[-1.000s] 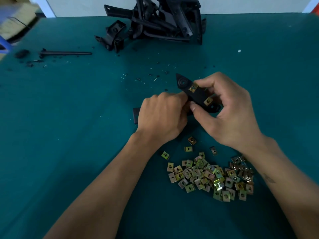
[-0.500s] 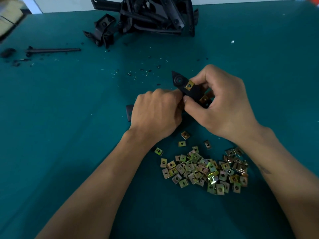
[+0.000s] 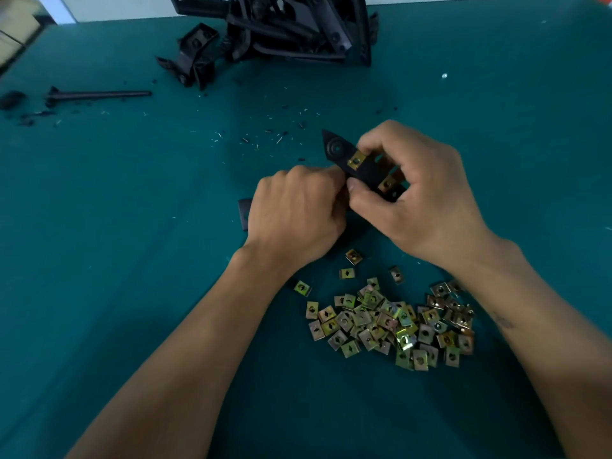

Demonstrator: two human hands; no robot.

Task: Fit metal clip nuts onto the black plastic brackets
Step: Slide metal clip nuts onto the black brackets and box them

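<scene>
A black plastic bracket (image 3: 364,170) is held between both hands above the green table. Two brass-coloured clip nuts sit on it, one (image 3: 355,160) near its pointed end and another (image 3: 386,184) lower down. My right hand (image 3: 417,197) grips the bracket with thumb and curled fingers around its right part. My left hand (image 3: 298,210) is curled over the bracket's left part, whose dark end (image 3: 244,213) sticks out to the left. What the left fingers pinch is hidden. A pile of loose clip nuts (image 3: 390,323) lies just in front of the hands.
A heap of black plastic brackets (image 3: 275,31) lies at the far edge of the table (image 3: 99,226). A black rod (image 3: 99,94) and dark crumbs lie at the far left. Small shavings are scattered beyond the hands.
Both hands and the bracket stay together in nearly the same pose; the view has shifted slightly. No nut has visibly been added or taken.
</scene>
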